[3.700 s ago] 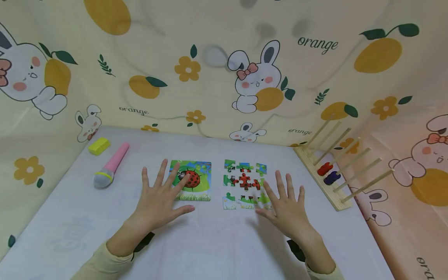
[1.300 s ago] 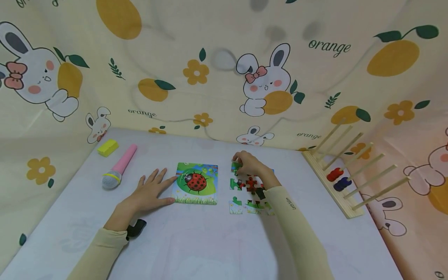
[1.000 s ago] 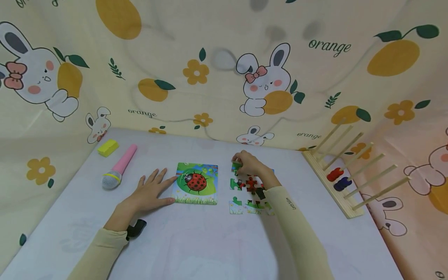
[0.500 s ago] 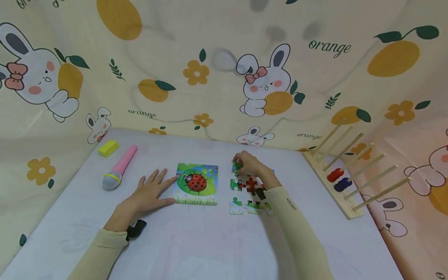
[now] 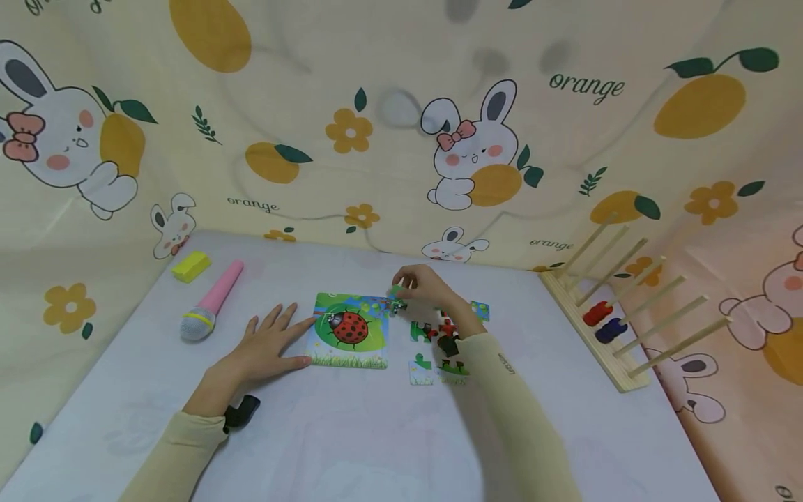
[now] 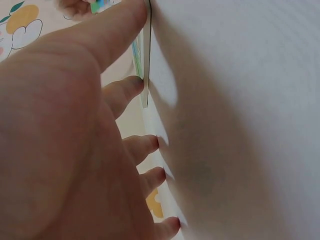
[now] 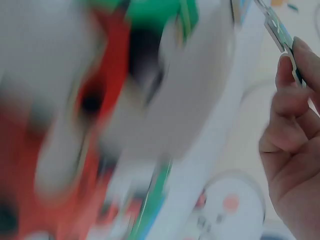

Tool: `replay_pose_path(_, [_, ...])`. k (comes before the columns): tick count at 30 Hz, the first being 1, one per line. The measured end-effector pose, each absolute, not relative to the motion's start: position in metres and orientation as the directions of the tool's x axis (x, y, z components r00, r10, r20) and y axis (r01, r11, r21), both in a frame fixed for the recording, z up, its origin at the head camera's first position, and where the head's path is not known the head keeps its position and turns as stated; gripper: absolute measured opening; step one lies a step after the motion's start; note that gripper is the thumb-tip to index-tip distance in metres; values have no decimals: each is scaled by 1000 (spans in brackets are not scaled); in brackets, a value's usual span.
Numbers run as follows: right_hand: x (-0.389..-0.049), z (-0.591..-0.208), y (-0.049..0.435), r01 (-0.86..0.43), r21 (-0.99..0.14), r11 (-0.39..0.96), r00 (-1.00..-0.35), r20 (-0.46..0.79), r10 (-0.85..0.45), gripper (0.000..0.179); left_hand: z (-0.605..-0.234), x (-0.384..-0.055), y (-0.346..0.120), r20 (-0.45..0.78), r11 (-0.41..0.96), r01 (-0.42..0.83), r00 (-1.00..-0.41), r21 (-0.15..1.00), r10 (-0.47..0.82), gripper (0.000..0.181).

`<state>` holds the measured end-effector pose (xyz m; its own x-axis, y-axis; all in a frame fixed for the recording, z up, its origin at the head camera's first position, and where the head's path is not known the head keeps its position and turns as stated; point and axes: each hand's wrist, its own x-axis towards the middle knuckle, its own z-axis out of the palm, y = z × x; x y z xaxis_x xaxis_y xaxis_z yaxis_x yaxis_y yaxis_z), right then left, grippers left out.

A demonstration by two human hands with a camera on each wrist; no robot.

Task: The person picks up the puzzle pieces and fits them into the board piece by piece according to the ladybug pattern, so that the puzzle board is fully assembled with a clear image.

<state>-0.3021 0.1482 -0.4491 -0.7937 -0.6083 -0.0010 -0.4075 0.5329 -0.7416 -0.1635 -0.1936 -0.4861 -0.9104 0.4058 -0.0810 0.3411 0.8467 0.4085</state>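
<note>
My left hand [image 5: 260, 352] lies spread at the left side of a square ladybird puzzle board [image 5: 332, 348]. In the left wrist view its thumb and index fingertip touch the board's edge, while the other fingertips rest on the table. My right hand [image 5: 426, 286] pinches a green jigsaw piece [image 5: 396, 305] between thumb and fingers near the board's upper right corner. The right wrist view shows this piece [image 7: 281, 37] edge-on and raised. Several loose pieces lie right of the board, among them a corner piece [image 5: 421, 374] and a blue-green one [image 5: 480, 310]; the right forearm hides some.
A pink toy microphone [image 5: 216, 296] and a yellow block [image 5: 191, 266] lie at the back left of the white table [image 5: 351, 439]. On the right stands a wooden peg rack [image 5: 592, 328] with red beads [image 5: 598, 313] and blue beads [image 5: 610, 330]. A printed cloth [image 5: 301, 84] hangs behind.
From hovering spread over the table, the left hand came down to the board's edge. My right hand took the top left loose piece and has now moved it left towards the board.
</note>
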Motion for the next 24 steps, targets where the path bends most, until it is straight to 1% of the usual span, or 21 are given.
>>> replay_pose_path(4, [-299,-454,113,-417,-749,515,-770,-10,-638,17,-486,-162,-194,-84,849,336,-912,408,402,79])
replay_pose_path(9, [-292,-450,71,-457,-712,533,-742,-26,-670,17,-485,-162,-195,-93,854,329,-914,402,396,79])
replay_pose_path(13, [-288,-451,48,-444,-666,599,-764,-69,-642,18,-484,-162,-193,-74,842,348,-908,411,412,78])
replay_pose_path(18, [-288,-455,31,-419,-609,673,-795,-112,-596,21,-483,-161,-192,-59,831,365,-903,420,426,77])
replay_pose_path(21, [-285,-457,24,-423,-583,694,-789,-140,-598,27,-483,-161,-193,-63,835,364,-903,414,425,77])
replay_pose_path(24, [-282,-458,19,-439,-555,706,-768,-177,-616,40,-483,-162,-194,-69,839,358,-905,409,420,77])
